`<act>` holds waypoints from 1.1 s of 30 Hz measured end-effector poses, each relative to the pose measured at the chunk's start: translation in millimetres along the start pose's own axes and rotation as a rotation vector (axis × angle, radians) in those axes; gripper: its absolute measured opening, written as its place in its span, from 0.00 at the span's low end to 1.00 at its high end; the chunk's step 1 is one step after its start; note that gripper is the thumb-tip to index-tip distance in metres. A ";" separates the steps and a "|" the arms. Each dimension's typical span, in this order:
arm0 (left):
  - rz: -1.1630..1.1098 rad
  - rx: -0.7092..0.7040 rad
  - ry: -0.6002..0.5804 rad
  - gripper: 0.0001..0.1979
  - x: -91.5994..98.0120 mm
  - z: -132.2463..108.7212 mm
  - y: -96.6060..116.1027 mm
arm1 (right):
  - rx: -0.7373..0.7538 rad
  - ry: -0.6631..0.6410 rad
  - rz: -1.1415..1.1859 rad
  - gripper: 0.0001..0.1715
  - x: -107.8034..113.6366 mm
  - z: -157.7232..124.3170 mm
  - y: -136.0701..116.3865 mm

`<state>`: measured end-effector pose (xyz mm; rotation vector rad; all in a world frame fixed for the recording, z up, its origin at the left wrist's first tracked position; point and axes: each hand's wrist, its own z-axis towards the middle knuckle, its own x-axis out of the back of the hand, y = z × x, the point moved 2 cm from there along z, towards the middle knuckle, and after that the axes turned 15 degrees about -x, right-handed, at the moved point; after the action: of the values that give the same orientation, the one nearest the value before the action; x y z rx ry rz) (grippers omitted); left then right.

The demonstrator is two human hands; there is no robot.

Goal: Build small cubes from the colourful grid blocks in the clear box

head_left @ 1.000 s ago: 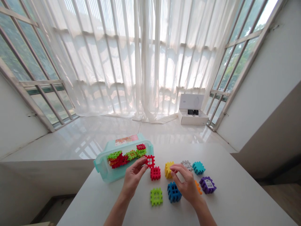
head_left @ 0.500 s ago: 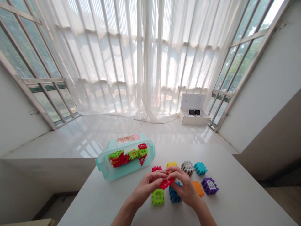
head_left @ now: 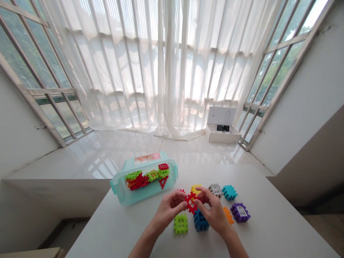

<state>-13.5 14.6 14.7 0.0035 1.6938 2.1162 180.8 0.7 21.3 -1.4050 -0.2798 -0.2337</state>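
Between my two hands is a red interlocking building tile (head_left: pixel 191 203) with toothed edges and a window-like opening, tilted up above the table. My left hand (head_left: pixel 171 207) pinches its left edge with thumb and fingers. On its right edge, my right hand (head_left: pixel 213 209) has its thumb and a finger closed. Below the hands sit a green window tile (head_left: pixel 181 224) and a stack of blue tiles (head_left: pixel 201 220). Behind them are a yellow tile (head_left: pixel 196 189) and another red tile (head_left: pixel 181 191), both partly hidden by my hands.
Right of my hands lie grey tiles (head_left: pixel 215 190), a teal tile (head_left: pixel 229 192), purple tiles (head_left: pixel 240 212) and a partly covered orange tile (head_left: pixel 228 215). A tipped mint-green bin (head_left: pixel 120 195) holds several red and green pieces. A white box (head_left: pixel 224 136) stands on the sill.
The red tile in my hands has turned from nearly flat to upright, so its face and opening now show. My right hand's fingers have spread a little.
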 end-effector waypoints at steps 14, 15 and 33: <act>0.179 -0.142 -0.001 0.27 -6.4 -2.6 2.7 | -0.232 -0.086 0.295 0.20 -1.6 3.2 5.5; 0.227 -0.175 -0.024 0.27 -5.4 -2.9 3.7 | -0.229 -0.085 0.272 0.20 -1.2 3.3 5.9; -0.016 -0.095 -0.003 0.17 -12.8 -2.5 -3.6 | -0.148 -0.120 0.050 0.15 -5.3 -0.7 -2.2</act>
<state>-1.4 8.7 14.0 -0.0349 1.5850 2.1819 175.1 -0.4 21.5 -1.5733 -0.3309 -0.1306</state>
